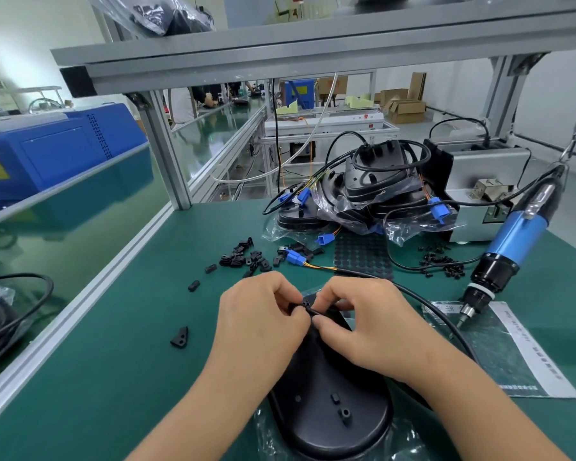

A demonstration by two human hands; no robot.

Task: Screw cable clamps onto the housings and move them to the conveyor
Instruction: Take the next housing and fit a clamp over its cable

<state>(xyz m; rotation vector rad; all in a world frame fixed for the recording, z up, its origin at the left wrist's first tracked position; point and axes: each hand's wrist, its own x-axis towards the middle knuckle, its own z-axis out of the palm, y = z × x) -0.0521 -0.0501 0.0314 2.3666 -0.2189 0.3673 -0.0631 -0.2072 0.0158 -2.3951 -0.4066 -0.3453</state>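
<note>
Housing: the black oval housing (326,397) lies flat on your green bench (120,377) at 6 o'clock, in front of you. Its long axis runs from 6 toward 12, the far end under your hands, the rounded near end toward you, sitting on a clear plastic bag (403,440).
Cable: a black cable (446,322) leaves the far end of the housing and sweeps out toward 2 o'clock.
Clamp: a small black cable clamp (306,306) sits at the far end of the housing, between your fingertips; how it is turned is too small to tell.
Left hand: your left hand (263,314) has its fingers curled, pinching the clamp from the 9 o'clock side.
Right hand: your right hand (366,322) has its fingers curled too, pinching the same spot from the 3 o'clock side.
Loose clamps: a scatter of loose clamps (243,257) lies at 11 o'clock, beyond your hands.
Screws: a heap of black screws (443,262) lies at 2 o'clock.
Screwdriver: the blue electric screwdriver (509,244) hangs tilted at 3 o'clock, its bit just above a printed sheet (526,357).
Stack: more housings (376,181), wired and bagged, are piled at 1 o'clock.
Conveyor: the green conveyor (47,234) runs along your 9 to 10 o'clock side.
</note>
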